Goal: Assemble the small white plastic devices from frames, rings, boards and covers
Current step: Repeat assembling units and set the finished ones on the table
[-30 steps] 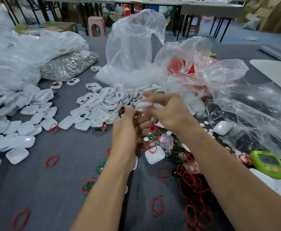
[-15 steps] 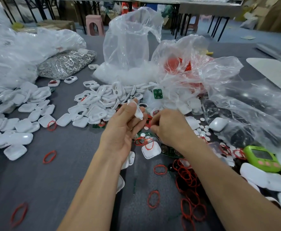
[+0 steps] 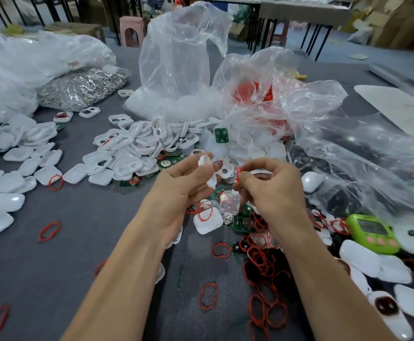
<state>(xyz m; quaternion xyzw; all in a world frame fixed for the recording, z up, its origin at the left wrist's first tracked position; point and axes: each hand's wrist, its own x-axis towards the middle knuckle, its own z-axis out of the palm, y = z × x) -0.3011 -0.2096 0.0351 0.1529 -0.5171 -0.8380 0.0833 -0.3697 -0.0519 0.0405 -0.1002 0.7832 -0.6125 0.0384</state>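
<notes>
- Hands, centre of view above the grey tabletop (image 3: 78, 242): left hand (image 3: 176, 190) curled, thumb and fingers gripping a white plastic piece (image 3: 207, 172). Right hand (image 3: 272, 190) at its 3 o'clock, fingertips pinching a red ring (image 3: 237, 174). The piece and the ring are close together; contact not discernible.
- Tall clear bag (image 3: 176, 57), 12 o'clock: upright, with a layer of white contents at the bottom, type not discernible.
- Crumpled clear bag (image 3: 255, 94), 1 o'clock: red contents, blurred by the film.
- Flat bag (image 3: 83, 87), 10 o'clock: packed with small shiny metal pieces.
- Large bags (image 3: 16, 70), 9 to 10 o'clock: whitish contents, unclear.
- Spread clear bag (image 3: 360, 156), 3 o'clock: dark contents under the film, not identifiable.
- White frames (image 3: 137, 148): loose heap at 11 o'clock, in front of the tall clear bag.
- White covers (image 3: 28, 163): loose at 9 o'clock, spread flat on the tabletop.
- Loose rings (image 3: 262, 262): red, tangled at 5 o'clock, with singles scattered across the tabletop.
- Green boards (image 3: 240, 222): 6 o'clock, just below the hands, beside a single cover (image 3: 207, 226) with a ring lying on it.
- Green device (image 3: 373, 232): 4 o'clock.
</notes>
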